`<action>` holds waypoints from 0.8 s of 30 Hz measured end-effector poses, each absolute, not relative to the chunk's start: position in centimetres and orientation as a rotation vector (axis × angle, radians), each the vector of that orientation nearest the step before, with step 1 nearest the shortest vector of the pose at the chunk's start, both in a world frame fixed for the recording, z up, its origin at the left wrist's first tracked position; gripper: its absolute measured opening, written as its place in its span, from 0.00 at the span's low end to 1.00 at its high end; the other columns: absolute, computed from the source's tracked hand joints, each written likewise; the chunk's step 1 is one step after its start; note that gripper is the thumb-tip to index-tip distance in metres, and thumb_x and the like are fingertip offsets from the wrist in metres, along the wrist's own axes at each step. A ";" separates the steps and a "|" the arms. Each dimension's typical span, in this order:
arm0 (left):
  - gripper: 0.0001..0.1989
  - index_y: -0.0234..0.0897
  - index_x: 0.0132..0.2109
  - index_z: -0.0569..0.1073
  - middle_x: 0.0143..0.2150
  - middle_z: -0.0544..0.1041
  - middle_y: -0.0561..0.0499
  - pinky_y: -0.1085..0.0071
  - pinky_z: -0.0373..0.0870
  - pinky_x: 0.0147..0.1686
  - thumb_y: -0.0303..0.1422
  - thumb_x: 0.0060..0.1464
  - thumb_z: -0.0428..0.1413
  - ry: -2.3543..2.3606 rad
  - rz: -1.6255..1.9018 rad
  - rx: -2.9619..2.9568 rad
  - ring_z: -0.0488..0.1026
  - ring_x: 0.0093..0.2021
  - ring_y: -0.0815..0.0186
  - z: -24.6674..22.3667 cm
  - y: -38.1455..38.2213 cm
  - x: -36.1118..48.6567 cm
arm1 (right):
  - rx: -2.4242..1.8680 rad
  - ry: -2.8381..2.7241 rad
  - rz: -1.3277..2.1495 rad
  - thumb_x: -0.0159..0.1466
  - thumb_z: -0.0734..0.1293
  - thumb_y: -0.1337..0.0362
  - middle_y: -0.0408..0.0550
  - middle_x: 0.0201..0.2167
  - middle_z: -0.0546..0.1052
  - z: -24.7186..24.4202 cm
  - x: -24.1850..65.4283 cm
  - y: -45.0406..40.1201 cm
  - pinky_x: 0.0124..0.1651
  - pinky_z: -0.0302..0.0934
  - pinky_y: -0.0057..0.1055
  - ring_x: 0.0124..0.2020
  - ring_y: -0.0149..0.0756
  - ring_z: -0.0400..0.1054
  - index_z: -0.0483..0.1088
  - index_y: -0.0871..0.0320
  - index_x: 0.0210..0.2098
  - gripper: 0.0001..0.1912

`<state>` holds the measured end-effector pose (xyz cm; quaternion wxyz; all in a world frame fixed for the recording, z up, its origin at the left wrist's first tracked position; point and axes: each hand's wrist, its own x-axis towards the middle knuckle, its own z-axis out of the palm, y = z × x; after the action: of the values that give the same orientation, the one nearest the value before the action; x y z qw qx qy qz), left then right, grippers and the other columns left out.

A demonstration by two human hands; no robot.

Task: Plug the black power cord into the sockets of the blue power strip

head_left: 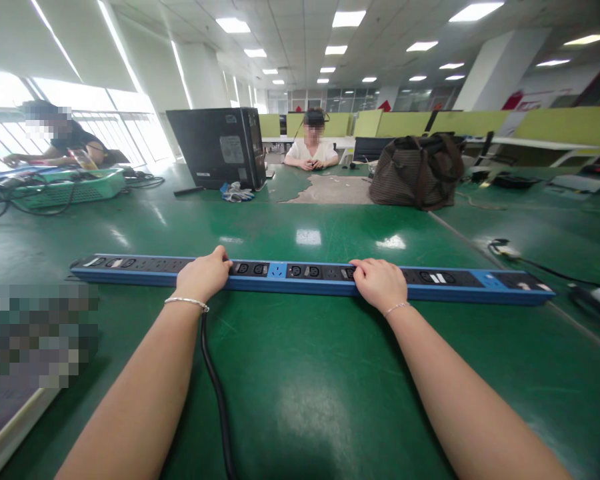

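A long blue and black power strip [300, 287] lies crosswise on the green tabletop [290, 360], its row of sockets facing up. My left hand [203, 275] is closed around it left of the middle, thumb and fingers over its edges. Right of the middle, my right hand [381, 283] grips the same strip, with the fingers curled over the far side. A thick black cable [215, 380] runs from beneath my left wrist toward the near edge of the view. Where it joins the strip is hidden.
Beyond the strip stand a black computer case [215, 150], a pair of gloves [237, 192] and a brown bag [415, 172]. A green basket [75, 187] with cables sits far left. A blurred object [30, 360] lies near left. Two people sit across the table; cables lie at right.
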<state>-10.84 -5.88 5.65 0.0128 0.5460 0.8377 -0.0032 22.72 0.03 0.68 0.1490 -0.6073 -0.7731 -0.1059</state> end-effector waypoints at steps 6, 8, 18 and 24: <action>0.18 0.43 0.45 0.68 0.41 0.77 0.41 0.60 0.67 0.36 0.44 0.54 0.40 2.597 0.027 1.741 0.74 0.41 0.51 6.0 -5.9 -11.4 | -1.754 -2.216 -0.313 0.63 0.54 0.63 0.43 0.43 0.77 0.6 22.6 0.0 0.44 0.53 0.33 0.42 0.37 0.66 0.73 0.49 0.46 0.20; 0.19 0.44 0.45 0.68 0.41 0.77 0.41 0.60 0.67 0.36 0.44 0.54 0.39 2.596 0.027 1.759 0.73 0.41 0.51 5.9 -5.9 -11.6 | -1.760 -2.215 -0.316 0.63 0.54 0.63 0.43 0.43 0.76 0.6 22.6 0.0 0.44 0.52 0.33 0.42 0.37 0.66 0.73 0.49 0.46 0.20; 0.19 0.42 0.46 0.69 0.38 0.76 0.45 0.64 0.65 0.35 0.44 0.55 0.41 2.759 0.479 1.715 0.72 0.38 0.56 10.6 -8.3 -11.5 | -1.738 -2.199 -0.323 0.62 0.53 0.63 0.43 0.42 0.77 0.5 22.7 0.0 0.44 0.53 0.34 0.42 0.37 0.67 0.74 0.49 0.45 0.20; 0.16 0.45 0.41 0.73 0.22 0.69 0.56 0.73 0.58 0.25 0.45 0.50 0.49 2.706 0.940 1.525 0.65 0.23 0.68 14.0 -10.7 -12.3 | -1.754 -2.214 -0.316 0.62 0.53 0.63 0.43 0.42 0.77 0.6 22.7 0.0 0.44 0.53 0.33 0.42 0.36 0.66 0.73 0.49 0.46 0.20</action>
<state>-12.35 -10.71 13.99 -0.0520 0.4693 0.8328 0.2891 22.68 0.03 0.59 0.1491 -0.6102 -0.7703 -0.1100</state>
